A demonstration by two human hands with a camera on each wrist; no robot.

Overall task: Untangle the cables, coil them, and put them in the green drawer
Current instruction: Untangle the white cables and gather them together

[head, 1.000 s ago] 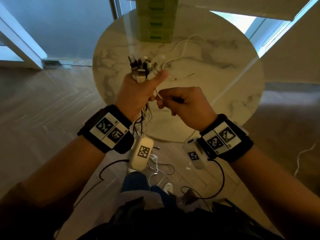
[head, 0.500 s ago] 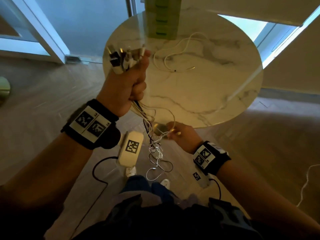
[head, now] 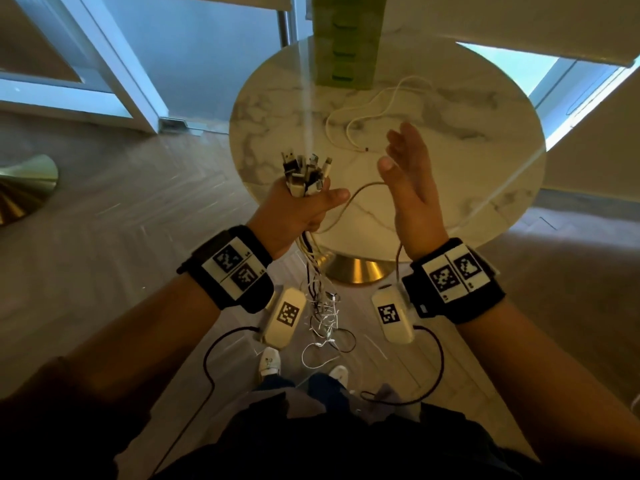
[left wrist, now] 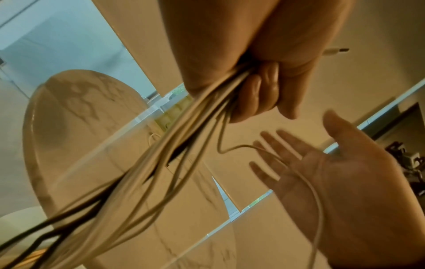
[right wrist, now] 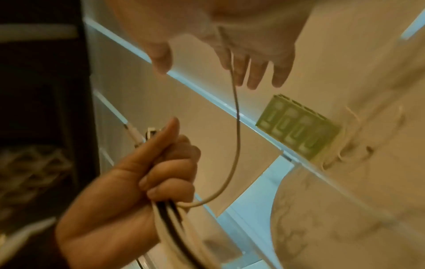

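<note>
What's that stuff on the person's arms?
Each wrist wears a wide black band with a white panel of two black square code patterns. Under each hangs a rounded white camera pod with its own code sticker and a thin black wire. The forearms are bare, with no sleeves.

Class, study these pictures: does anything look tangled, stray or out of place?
Yes. Below the left hand, the cable bundle hangs in a knotted snarl toward the floor. One white cable lies loose, uncoiled, on the marble table.

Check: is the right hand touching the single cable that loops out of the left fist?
Touching. The left wrist view shows the cable lying across the open right hand; its other end runs into the left hand.
</note>
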